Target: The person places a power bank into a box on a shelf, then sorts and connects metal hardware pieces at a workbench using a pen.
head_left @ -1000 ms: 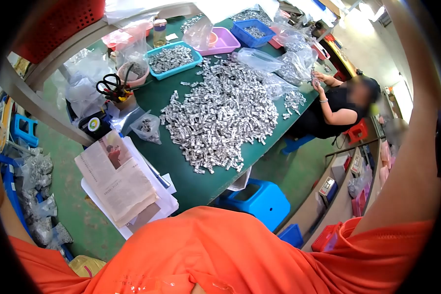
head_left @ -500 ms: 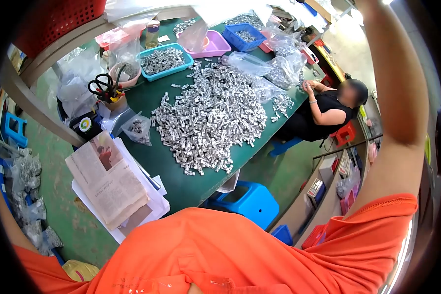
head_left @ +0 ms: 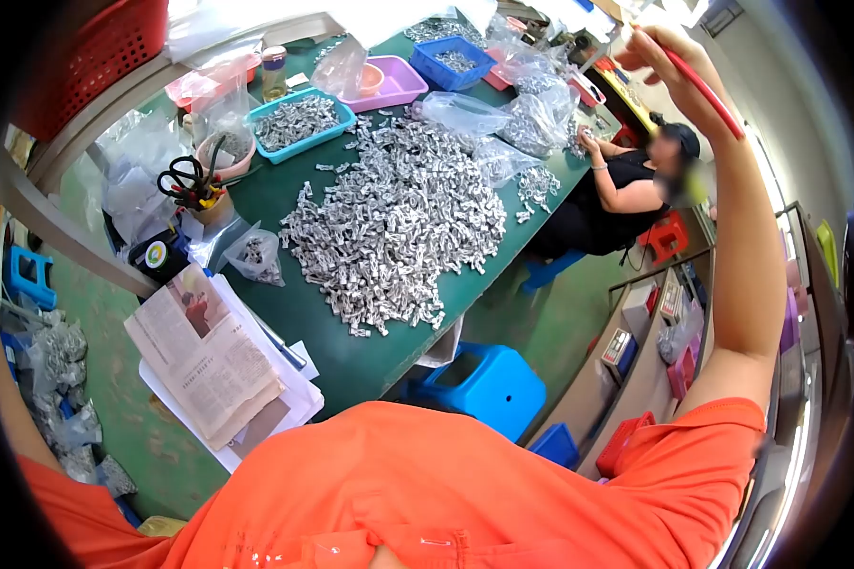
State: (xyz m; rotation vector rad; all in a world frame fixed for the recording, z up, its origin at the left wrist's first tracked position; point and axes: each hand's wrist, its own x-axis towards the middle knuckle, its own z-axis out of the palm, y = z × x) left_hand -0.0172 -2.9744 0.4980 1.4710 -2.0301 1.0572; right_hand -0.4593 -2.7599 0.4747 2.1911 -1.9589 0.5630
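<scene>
a loose grip could be letting the slender red object (head_left: 707,95) slip, since it is jutting out at two o'clock, high beside the raised forearm; a knock from the orange shirt (head_left: 380,474) at six o'clock could be sending silvery pieces (head_left: 399,218) off the table (head_left: 351,370), as some are lying near its edge, just below centre. the right hand (head_left: 672,78), also toward two o'clock, is holding the red object with fingers partly curled; the left hand is lying out of view, its state impossible to tell.

Left forearm (head_left: 23,412) cut off at left edge. Newspaper print (head_left: 211,368) too small. Red stick-like object (head_left: 705,92), kind unclear.
</scene>
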